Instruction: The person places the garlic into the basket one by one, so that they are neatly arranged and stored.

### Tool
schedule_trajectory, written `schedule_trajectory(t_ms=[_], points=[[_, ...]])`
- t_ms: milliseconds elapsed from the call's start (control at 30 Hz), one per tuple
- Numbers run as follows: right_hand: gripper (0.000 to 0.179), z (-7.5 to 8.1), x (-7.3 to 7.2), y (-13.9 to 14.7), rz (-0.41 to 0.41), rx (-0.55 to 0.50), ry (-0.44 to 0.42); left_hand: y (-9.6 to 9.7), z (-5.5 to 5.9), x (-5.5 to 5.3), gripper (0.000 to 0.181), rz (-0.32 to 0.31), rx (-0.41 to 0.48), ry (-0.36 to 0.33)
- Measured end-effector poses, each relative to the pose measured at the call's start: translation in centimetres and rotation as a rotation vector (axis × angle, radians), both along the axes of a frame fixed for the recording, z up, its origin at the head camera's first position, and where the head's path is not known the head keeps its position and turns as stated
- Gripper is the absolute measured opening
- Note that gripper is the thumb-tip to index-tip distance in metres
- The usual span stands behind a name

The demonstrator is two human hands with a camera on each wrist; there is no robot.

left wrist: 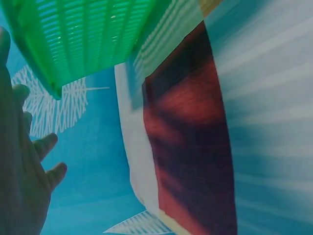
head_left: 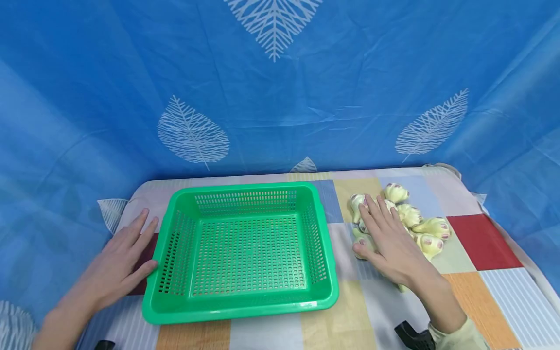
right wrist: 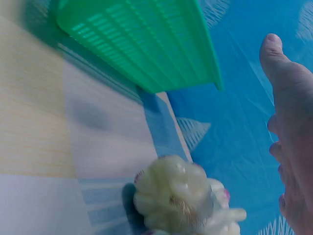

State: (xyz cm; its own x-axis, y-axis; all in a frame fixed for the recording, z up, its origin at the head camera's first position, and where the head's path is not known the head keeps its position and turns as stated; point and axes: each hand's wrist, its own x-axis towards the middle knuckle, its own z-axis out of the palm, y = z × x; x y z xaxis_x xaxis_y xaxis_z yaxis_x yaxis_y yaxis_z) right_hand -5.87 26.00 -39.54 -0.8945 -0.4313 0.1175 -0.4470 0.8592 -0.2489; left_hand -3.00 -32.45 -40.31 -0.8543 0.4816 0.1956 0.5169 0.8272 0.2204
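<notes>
A green plastic basket (head_left: 249, 257) with perforated walls and floor stands on the table, nothing inside it. Beside its left rim is my left hand (head_left: 120, 265), fingers extended and thumb right at the rim. My right hand (head_left: 391, 243) hovers palm down over a pile of garlic bulbs (head_left: 430, 227), fingers straight and holding nothing. Several bulbs show around it, pale with purplish ends; others are hidden beneath the hand. In the right wrist view, the garlic bulbs (right wrist: 171, 196) lie below the hand, with a gap between.
A patchwork-patterned cloth (head_left: 485, 243) covers the table. Blue curtains (head_left: 280, 97) with white leaf prints enclose the back and both sides. Dark wrist straps (head_left: 413, 335) show at the lower edge of the head view.
</notes>
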Motion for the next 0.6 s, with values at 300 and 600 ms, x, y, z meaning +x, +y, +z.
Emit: schedule_trajectory(t_ms=[300, 600], points=[[0.082, -0.5, 1.2, 2.8, -0.055, -0.247, -0.033, 0.6, -0.9, -0.6, 0.081, -0.075, 0.077, 0.031], [0.07, -1.7, 3.5, 6.2, -0.129, -0.619, -0.062, 0.6, -1.5, -0.9, 0.079, -0.106, 0.122, -0.015]])
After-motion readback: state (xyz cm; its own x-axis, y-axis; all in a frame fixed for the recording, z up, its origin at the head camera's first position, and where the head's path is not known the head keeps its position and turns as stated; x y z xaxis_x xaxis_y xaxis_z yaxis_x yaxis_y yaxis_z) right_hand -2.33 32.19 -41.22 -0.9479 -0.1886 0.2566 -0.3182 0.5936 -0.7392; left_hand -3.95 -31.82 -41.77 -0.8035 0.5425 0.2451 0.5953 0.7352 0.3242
